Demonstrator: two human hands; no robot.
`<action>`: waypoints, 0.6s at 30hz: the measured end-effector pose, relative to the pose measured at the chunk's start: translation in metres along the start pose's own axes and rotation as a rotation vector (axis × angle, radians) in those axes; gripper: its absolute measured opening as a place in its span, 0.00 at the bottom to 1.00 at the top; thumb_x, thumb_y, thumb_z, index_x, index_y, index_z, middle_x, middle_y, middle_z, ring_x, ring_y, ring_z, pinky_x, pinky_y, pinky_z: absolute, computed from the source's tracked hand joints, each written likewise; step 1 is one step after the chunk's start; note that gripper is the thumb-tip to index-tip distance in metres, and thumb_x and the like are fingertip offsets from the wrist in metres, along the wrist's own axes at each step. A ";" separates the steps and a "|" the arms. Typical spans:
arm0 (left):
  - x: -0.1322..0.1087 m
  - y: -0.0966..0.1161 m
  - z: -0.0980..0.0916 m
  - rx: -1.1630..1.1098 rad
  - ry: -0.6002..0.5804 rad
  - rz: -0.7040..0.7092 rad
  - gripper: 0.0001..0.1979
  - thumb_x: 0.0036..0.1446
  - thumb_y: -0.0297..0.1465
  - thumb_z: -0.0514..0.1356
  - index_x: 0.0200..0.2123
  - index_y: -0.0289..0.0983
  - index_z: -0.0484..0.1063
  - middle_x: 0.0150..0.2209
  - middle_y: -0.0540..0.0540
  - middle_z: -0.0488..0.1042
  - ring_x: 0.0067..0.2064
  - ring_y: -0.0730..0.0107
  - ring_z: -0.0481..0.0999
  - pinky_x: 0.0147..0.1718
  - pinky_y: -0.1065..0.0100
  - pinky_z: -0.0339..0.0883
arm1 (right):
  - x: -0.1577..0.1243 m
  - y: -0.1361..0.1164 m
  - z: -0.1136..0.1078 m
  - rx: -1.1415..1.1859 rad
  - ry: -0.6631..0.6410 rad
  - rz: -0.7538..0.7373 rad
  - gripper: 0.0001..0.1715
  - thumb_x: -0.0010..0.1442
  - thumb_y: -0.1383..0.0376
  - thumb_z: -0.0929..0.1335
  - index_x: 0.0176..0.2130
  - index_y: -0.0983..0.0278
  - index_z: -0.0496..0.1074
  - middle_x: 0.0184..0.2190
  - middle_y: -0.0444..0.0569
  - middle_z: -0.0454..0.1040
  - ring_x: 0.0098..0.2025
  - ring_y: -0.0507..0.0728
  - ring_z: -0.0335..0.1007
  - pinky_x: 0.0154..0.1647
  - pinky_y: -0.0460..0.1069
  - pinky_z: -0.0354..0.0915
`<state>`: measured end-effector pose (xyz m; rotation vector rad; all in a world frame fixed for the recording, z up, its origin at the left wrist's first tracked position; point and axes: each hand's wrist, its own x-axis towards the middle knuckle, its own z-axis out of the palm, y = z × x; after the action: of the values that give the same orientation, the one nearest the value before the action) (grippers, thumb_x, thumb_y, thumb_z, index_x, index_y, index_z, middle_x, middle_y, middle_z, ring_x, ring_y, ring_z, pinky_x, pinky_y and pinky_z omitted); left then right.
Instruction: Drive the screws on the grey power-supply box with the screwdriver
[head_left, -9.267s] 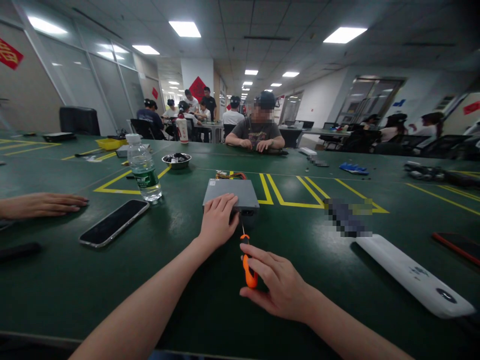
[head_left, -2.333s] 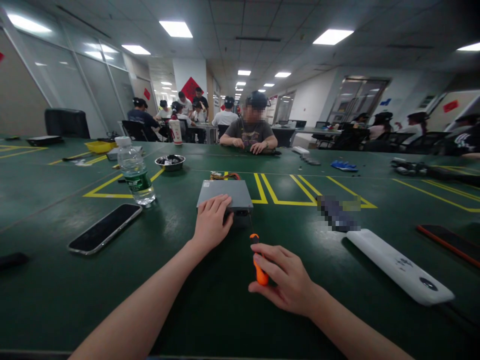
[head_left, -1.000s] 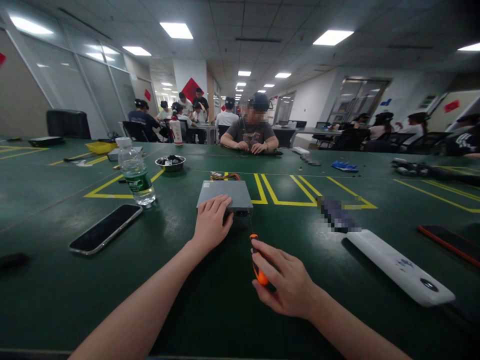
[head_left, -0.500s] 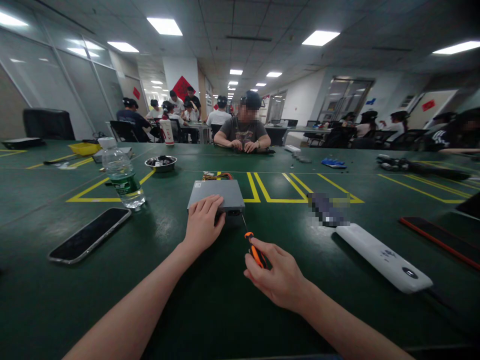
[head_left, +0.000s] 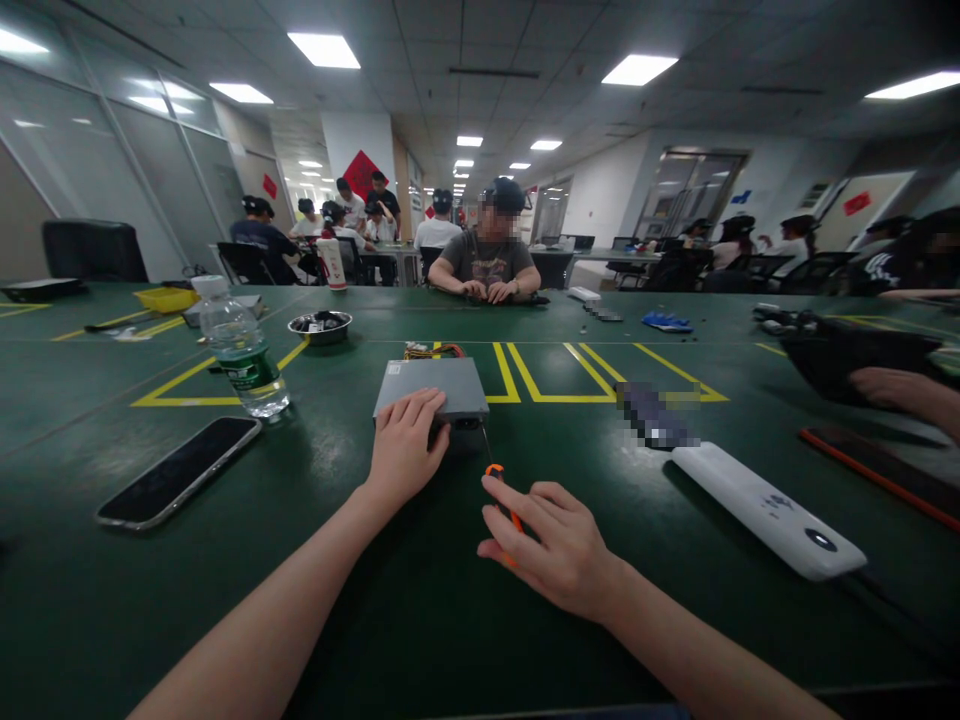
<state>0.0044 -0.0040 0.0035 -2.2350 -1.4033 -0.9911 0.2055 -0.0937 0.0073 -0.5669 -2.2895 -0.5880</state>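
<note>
A grey metal computer power supply point(head_left: 442, 378) lies on the green table, with bundled coloured wires at its far side and a socket in the side facing me. My left hand point(head_left: 407, 440) grips its near left part, fingers over the top and thumb against the front. In my right hand point(head_left: 551, 540) is a screwdriver point(head_left: 495, 470) with an orange and black handle, partly hidden by the fingers. Its thin shaft points up to the near right corner of the power supply; whether the tip sits in a screw is too small to tell.
Left of me are a phone point(head_left: 180, 470), a water bottle point(head_left: 244, 350) and a metal bowl point(head_left: 320, 328) of small parts. A white device point(head_left: 765, 510) lies to the right. Another person's hand point(head_left: 907, 392) reaches in at the right edge; a person point(head_left: 487, 255) sits opposite.
The fingers of my right hand have shifted around the screwdriver handle, covering more of it. Another person's hand has come in at the right beside a dark item. My left hand stays put.
</note>
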 end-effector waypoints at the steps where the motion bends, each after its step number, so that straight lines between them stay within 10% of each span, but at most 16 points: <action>1: 0.000 0.000 0.000 0.000 0.001 0.000 0.18 0.57 0.31 0.53 0.52 0.40 0.63 0.53 0.44 0.69 0.54 0.59 0.65 0.50 0.57 0.55 | 0.000 0.001 0.000 0.005 0.015 0.006 0.10 0.60 0.66 0.66 0.42 0.70 0.67 0.44 0.64 0.72 0.36 0.56 0.73 0.36 0.51 0.69; 7: 0.000 0.000 0.000 -0.009 0.004 0.001 0.18 0.57 0.31 0.53 0.52 0.41 0.63 0.53 0.44 0.69 0.54 0.58 0.65 0.50 0.56 0.56 | -0.001 0.001 -0.002 0.090 0.029 0.018 0.17 0.60 0.66 0.62 0.46 0.75 0.64 0.44 0.69 0.71 0.49 0.63 0.69 0.39 0.52 0.70; 18: 0.001 0.001 0.001 -0.010 0.000 -0.006 0.18 0.57 0.32 0.53 0.52 0.40 0.63 0.53 0.45 0.69 0.55 0.60 0.65 0.50 0.58 0.56 | -0.001 0.005 -0.004 0.033 0.077 0.049 0.09 0.64 0.64 0.63 0.42 0.68 0.64 0.42 0.64 0.72 0.41 0.59 0.73 0.35 0.50 0.70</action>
<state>0.0060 -0.0038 0.0035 -2.2400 -1.4084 -1.0021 0.2108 -0.0917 0.0109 -0.5734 -2.2030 -0.5386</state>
